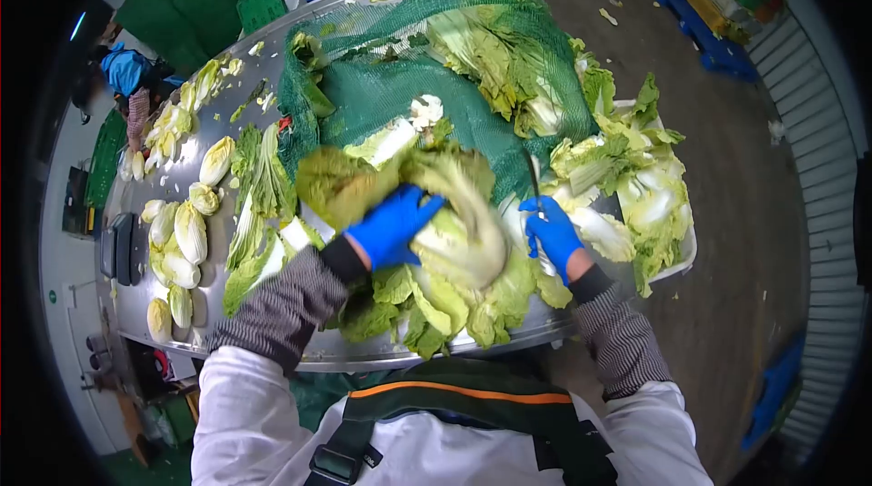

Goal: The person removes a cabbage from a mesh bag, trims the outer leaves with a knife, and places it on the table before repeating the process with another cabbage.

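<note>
My left hand (pixel 392 224), in a blue glove, grips a large Chinese cabbage (pixel 463 254) from its left side, thumb apart from the fingers. The cabbage is smeared by motion, its pale base toward the right and its loose green leaves spread around it. My right hand (pixel 551 230), also gloved in blue, is closed around a knife (pixel 534 175) that points away from me, just right of the cabbage. Cut-off leaves (pixel 427 304) lie beneath and in front of the cabbage. Behind it, a green mesh sack (pixel 381 95) holds another Chinese cabbage (pixel 500 59).
Trimmed cabbage heads (pixel 189 232) stand in a cluster on the left of the metal table (pixel 218 295). A white bin (pixel 683 254) heaped with leaves sits at the right edge. Across the table's left end, a co-worker in a blue vest (pixel 127 70) bends over more heads.
</note>
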Demonstrator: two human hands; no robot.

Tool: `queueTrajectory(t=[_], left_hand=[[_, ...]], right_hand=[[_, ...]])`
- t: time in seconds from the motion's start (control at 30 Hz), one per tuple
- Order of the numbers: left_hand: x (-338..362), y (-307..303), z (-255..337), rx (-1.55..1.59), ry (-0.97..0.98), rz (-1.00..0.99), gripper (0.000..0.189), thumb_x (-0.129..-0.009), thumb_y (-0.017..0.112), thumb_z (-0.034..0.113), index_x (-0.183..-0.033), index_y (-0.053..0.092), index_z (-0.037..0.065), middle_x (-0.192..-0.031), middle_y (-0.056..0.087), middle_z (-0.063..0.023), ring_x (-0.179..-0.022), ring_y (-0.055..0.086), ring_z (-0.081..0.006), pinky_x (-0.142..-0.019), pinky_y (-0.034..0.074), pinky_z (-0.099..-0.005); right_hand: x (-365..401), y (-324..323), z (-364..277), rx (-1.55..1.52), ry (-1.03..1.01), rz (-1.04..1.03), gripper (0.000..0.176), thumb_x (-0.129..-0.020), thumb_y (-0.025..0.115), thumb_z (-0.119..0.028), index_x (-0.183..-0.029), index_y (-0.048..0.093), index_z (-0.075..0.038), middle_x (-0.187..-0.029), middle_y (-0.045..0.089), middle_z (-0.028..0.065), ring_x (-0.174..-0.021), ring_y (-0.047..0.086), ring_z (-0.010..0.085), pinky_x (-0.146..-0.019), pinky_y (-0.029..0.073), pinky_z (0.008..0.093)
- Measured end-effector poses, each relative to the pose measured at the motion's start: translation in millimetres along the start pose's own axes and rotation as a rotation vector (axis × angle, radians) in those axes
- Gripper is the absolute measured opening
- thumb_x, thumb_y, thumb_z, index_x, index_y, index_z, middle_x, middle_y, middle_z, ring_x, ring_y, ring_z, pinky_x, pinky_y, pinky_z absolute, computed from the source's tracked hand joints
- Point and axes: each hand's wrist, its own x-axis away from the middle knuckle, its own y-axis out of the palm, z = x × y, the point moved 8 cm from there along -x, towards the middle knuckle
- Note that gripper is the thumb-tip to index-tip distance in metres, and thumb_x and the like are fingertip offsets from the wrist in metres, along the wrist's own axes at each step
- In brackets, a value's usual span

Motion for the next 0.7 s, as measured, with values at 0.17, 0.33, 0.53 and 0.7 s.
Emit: queueTrajectory(t=[0.17,0.33,0.53,0.7], left_hand=[[-4,-1,-36,0.263,-0.387,-0.096,0.097,-0.057,0.072,0.067,-0.127,0.048,0.005,-0.104,0.062,-0.0211,-0.097,0.06,-0.0354,-0.088,0.046,-0.0407],[10,15,-29,0.411,-0.488,0.003,0.094,-0.058,0.074,0.064,-0.126,0.05,0.004,-0.109,0.062,-0.021,-0.098,0.061,-0.0343,-0.087,0.047,-0.039],[2,18,-31,0.447,-0.473,-0.037,0.093,-0.057,0.075,0.064,-0.125,0.051,0.004,-0.106,0.063,-0.0197,-0.098,0.062,-0.0335,-0.085,0.048,-0.0398],[-10,24,-31,0.372,-0.472,-0.013,0.094,-0.056,0.075,0.065,-0.124,0.052,0.004,-0.104,0.064,-0.0195,-0.095,0.062,-0.0335,-0.084,0.049,-0.0404]], right_hand=[[55,-23,11,0.275,-0.047,0.03,0.029,-0.09,0.048,-0.019,-0.119,0.052,-0.019,-0.072,0.054,0.0048,-0.058,0.055,0.0156,-0.054,0.047,0.0307],[72,-11,2,0.603,-0.246,0.201,0.026,-0.092,0.048,-0.026,-0.116,0.051,-0.016,-0.084,0.062,0.0206,-0.076,0.063,0.0352,-0.064,0.049,0.0437],[58,39,-42,1.068,-0.5,0.309,0.017,-0.087,0.051,-0.017,-0.101,0.052,-0.008,-0.084,0.063,0.0157,-0.072,0.064,0.0302,-0.059,0.051,0.0421],[5,35,-4,1.24,-0.466,0.301,0.016,-0.086,0.048,-0.011,-0.101,0.052,-0.006,-0.077,0.061,0.0116,-0.067,0.063,0.0276,-0.056,0.051,0.0389]])
